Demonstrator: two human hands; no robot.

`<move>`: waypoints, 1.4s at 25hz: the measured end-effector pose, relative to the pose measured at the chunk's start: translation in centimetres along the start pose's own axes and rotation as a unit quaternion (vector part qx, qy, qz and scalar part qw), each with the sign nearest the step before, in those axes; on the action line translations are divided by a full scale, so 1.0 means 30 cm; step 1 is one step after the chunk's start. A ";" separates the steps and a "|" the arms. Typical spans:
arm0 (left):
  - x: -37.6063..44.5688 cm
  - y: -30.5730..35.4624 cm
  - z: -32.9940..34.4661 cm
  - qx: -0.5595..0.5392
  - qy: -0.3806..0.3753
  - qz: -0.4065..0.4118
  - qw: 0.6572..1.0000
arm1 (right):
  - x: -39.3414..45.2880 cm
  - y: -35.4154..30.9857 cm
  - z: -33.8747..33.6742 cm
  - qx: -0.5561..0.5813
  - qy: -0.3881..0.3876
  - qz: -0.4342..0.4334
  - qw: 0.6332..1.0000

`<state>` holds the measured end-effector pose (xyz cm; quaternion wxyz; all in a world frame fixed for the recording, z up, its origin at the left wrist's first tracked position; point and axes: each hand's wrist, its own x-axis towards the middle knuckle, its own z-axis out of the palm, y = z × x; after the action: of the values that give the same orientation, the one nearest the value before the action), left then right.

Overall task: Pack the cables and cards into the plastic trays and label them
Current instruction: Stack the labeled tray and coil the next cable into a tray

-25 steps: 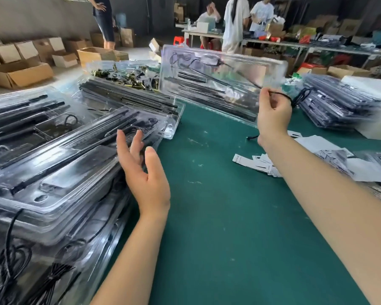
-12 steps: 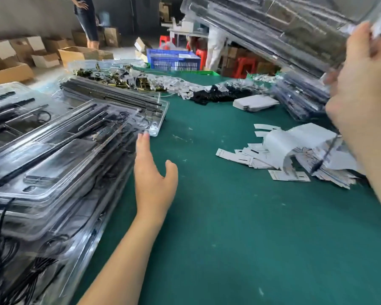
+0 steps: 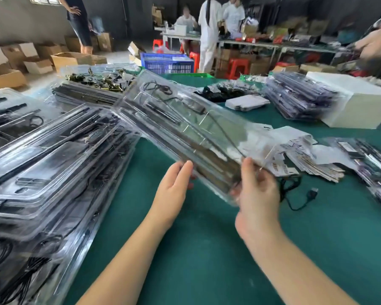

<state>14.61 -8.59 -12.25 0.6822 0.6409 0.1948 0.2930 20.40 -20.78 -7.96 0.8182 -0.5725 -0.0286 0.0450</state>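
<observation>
You're holding the clear plastic tray (image 3: 185,133) up off the green table (image 3: 207,249) by its near end only, so most of it is sticking out unsupported toward the far side. Your right hand (image 3: 259,190) is gripping the near corner, thumb on top and fingers curled underneath. Your left hand (image 3: 174,188) is touching the near left edge, but I can't tell if it's actually gripping.

Honestly, the loose black cable (image 3: 295,194) is what's worrying me: it's dangling out from under the tray onto the table by the paper cards (image 3: 306,159). It's probably going to snag or drag those cards around, or get pinched at the edge. The tray is also flexing, so stuff inside might be sliding out of place.
</observation>
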 end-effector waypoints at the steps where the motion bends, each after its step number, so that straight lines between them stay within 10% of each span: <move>1: -0.006 -0.004 0.002 -0.007 0.006 -0.019 1.000 | -0.015 0.037 0.004 0.001 -0.015 0.020 1.000; 9: 0.004 -0.014 -0.002 -0.266 0.055 -0.058 0.961 | -0.051 0.126 -0.009 0.031 -0.206 0.149 0.967; 16: 0.039 -0.008 -0.066 -0.239 0.080 -0.109 0.961 | 0.001 -0.022 -0.124 -0.294 -0.385 0.189 0.854; 21: 0.033 -0.022 -0.083 -0.112 0.054 -0.171 0.977 | 0.093 -0.066 -0.160 -0.041 -0.181 0.043 0.982; 23: 0.028 -0.015 -0.088 -0.109 0.002 -0.180 0.978 | 0.119 -0.022 -0.172 -0.186 -0.133 -0.024 0.973; 27: 0.007 0.006 -0.085 -0.038 -0.105 -0.186 0.976 | 0.118 0.048 -0.169 -0.230 -0.210 0.123 0.942; 35: 0.013 0.022 -0.091 -0.039 -0.041 -0.199 0.978 | 0.105 0.086 -0.124 -0.237 -0.203 0.086 0.946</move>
<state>13.05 -6.26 -11.84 0.7587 0.5739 0.2784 0.1321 23.78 -23.05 -11.68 0.6291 -0.7287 -0.1546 0.2218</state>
